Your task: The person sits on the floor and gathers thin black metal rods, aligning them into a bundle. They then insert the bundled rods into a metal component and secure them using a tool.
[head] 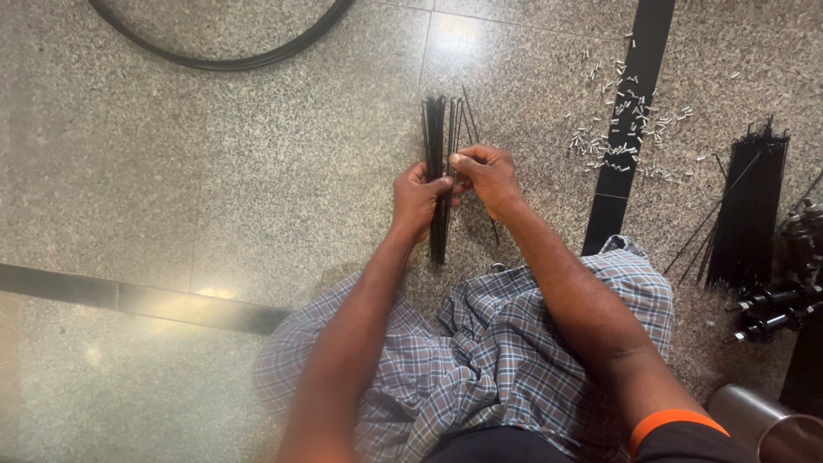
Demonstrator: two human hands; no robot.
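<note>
hands [453,190], gripping upright spoke bundle [437,129]

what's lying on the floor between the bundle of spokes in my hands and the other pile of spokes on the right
In the head view, scattered small silver nipples and a dark floor strip lie between the held spoke bundle and the right-hand spoke pile.

Both bare forearms reach forward; left hand [418,199] closed in a grip, right hand [487,176] pinching, fingertips meeting.

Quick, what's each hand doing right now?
Left hand: closed around the bundle of black spokes.
Right hand: fingers pinched on a spoke in that bundle.
</note>
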